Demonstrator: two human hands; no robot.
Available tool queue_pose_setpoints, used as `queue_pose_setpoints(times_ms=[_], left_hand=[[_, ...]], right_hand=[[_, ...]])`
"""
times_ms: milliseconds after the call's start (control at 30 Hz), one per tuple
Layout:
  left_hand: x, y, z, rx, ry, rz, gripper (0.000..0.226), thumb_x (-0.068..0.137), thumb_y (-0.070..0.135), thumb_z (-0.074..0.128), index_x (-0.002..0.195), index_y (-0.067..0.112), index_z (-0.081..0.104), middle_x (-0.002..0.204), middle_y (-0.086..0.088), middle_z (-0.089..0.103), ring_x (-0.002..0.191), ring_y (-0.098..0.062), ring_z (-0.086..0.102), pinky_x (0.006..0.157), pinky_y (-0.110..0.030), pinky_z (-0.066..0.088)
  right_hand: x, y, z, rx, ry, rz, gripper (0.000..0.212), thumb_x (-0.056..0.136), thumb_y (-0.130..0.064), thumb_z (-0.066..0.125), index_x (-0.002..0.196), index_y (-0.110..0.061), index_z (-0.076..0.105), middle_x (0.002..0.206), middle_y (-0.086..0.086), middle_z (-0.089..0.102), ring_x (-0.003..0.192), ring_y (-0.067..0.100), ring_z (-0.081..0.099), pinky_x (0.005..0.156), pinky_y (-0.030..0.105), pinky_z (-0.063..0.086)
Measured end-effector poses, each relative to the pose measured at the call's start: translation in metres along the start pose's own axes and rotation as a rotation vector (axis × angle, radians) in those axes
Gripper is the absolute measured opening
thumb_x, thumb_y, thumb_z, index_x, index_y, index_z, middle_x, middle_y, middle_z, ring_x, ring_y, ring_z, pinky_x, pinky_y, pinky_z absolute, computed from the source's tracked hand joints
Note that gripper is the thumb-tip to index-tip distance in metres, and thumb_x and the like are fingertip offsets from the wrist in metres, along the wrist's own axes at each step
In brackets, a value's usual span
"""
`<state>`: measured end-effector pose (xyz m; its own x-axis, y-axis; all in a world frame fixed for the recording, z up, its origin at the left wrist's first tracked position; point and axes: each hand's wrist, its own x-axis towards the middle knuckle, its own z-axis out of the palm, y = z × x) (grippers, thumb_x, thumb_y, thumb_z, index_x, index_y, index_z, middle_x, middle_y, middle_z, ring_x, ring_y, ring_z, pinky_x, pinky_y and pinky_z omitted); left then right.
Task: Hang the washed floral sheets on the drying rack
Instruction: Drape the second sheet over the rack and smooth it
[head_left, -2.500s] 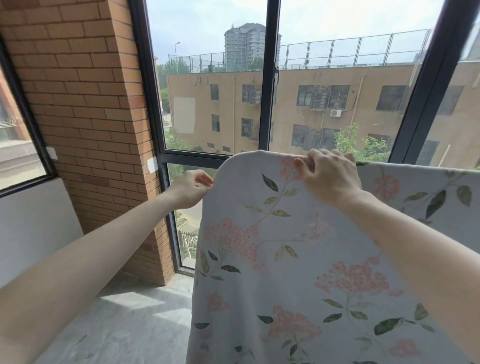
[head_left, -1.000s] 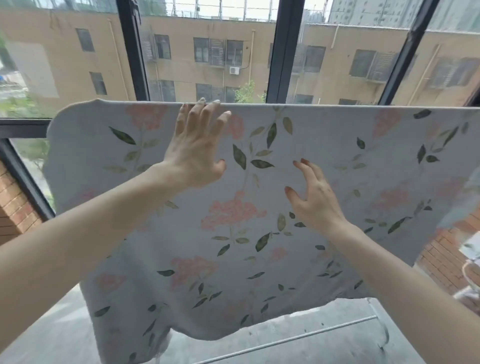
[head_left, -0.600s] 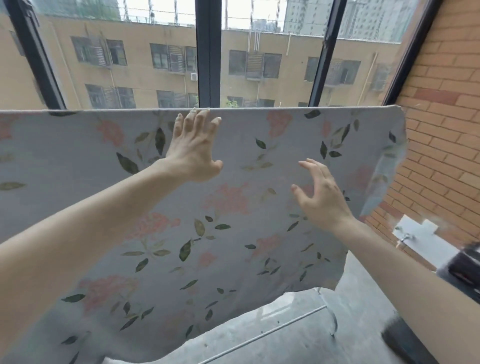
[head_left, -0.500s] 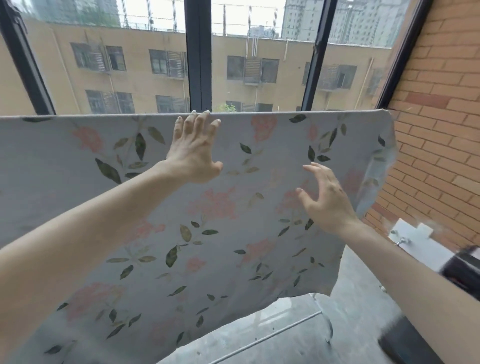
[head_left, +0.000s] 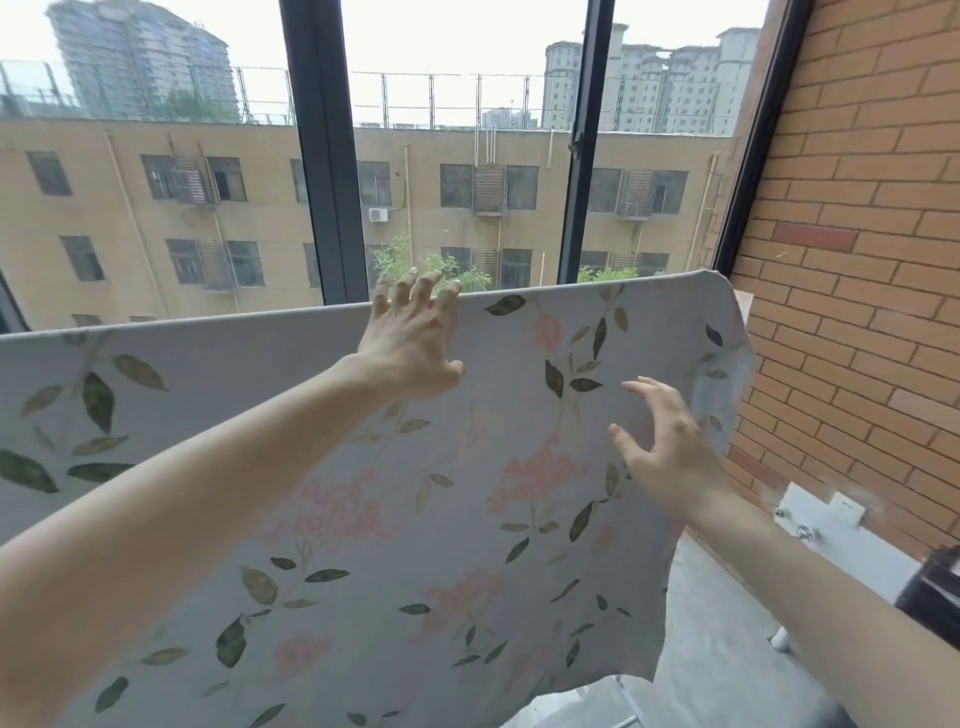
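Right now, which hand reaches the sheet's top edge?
The left hand: its fingertips pass the floral sheet's top edge. The right hand hovers lower, fingers spread.

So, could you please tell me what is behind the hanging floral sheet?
Above the floral sheet the window frame and a tan building show; a brick wall stands at its right. The rail carrying the sheet is covered, so it cannot be seen.

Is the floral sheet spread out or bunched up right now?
Spread out: the floral sheet hangs flat from a straight top edge, its print unbroken; only the right corner curls.
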<state>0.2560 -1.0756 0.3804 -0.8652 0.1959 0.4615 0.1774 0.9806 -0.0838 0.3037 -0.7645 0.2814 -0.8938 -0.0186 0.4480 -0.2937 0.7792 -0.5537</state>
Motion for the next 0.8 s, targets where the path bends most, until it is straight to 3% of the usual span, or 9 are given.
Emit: queue_pose_setpoints(times_ms=[67,167,333,467,600,800], left_hand=[[0.029,0.019,0.011,-0.019,-0.019,0.020,0.096,0.083,0.051,0.066,0.161,0.023,0.017,0.162,-0.007,0.026,0.155,-0.031,0.017,0.128,-0.054,-0.003],[0.061,0.047,0.024,-0.030,-0.032,0.067,0.087,0.085,0.051,0.065,0.157,0.021,0.028,0.149,-0.008,0.045,0.140,-0.032,0.041,0.124,-0.049,0.020],[0.111,0.086,0.045,-0.055,0.061,0.147,0.066,0.089,0.051,0.059,0.144,0.019,0.043,0.128,-0.006,0.058,0.119,-0.028,0.056,0.107,-0.043,0.040],[0.147,0.120,0.060,-0.060,0.109,0.206,0.060,0.087,0.048,0.064,0.136,0.019,0.047,0.120,-0.004,0.060,0.108,-0.026,0.060,0.092,-0.039,0.045],[0.169,0.144,0.071,-0.049,0.128,0.214,0.047,0.086,0.045,0.062,0.123,0.018,0.050,0.103,-0.002,0.059,0.091,-0.025,0.062,0.072,-0.035,0.045],[0.197,0.164,0.068,-0.053,0.053,0.170,0.033,0.088,0.047,0.062,0.106,0.022,0.051,0.080,0.006,0.055,0.075,-0.021,0.058,0.063,-0.033,0.043]], right_hand=[[0.021,0.021,-0.006,-0.020,0.020,0.008,0.053,0.099,-0.035,0.063,0.148,-0.031,0.044,0.158,-0.009,0.036,0.145,0.015,0.037,0.115,0.042,0.038],[0.053,0.044,-0.017,-0.036,0.040,0.029,0.052,0.099,-0.033,0.064,0.147,-0.029,0.045,0.158,-0.009,0.037,0.145,0.015,0.037,0.113,0.041,0.037],[0.118,0.081,-0.040,-0.059,0.105,0.074,0.050,0.099,-0.033,0.064,0.146,-0.026,0.048,0.155,-0.005,0.041,0.143,0.018,0.041,0.113,0.043,0.038],[0.158,0.112,-0.050,-0.039,0.182,0.099,0.051,0.098,-0.033,0.065,0.145,-0.025,0.049,0.150,-0.002,0.046,0.138,0.020,0.046,0.113,0.046,0.041],[0.186,0.138,-0.059,-0.016,0.211,0.158,0.053,0.099,-0.031,0.065,0.148,-0.022,0.048,0.152,0.001,0.044,0.135,0.021,0.047,0.108,0.038,0.039],[0.242,0.174,-0.071,0.037,0.273,0.156,0.055,0.100,-0.035,0.061,0.151,-0.023,0.045,0.151,0.003,0.044,0.141,0.022,0.042,0.117,0.045,0.036]])
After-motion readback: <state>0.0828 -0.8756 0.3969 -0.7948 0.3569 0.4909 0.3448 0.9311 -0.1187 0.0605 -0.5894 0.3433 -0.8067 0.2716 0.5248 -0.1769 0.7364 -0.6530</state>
